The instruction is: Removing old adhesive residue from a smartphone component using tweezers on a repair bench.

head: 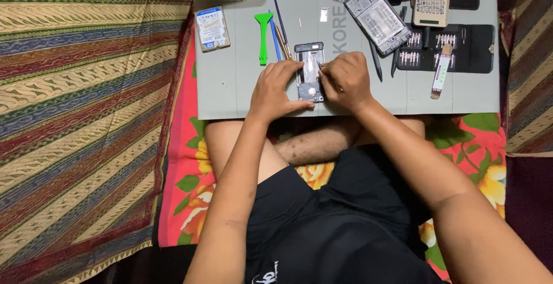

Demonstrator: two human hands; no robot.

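An opened phone (309,68) with its back removed lies on a grey work mat (242,88). My left hand (276,88) grips the phone's left side and lower edge, holding it flat. My right hand (344,79) pinches a thin metal tool (319,66) whose tip touches the phone's inner parts near its right edge. Both forearms reach forward over my crossed legs.
A green pry tool (263,36), a blue pry stick (276,42) and a small hard drive (212,28) lie to the left. A phone frame (377,18), a black bit case (449,48), a screwdriver (442,72) and more phones lie at the right and back. Striped cloth covers the floor.
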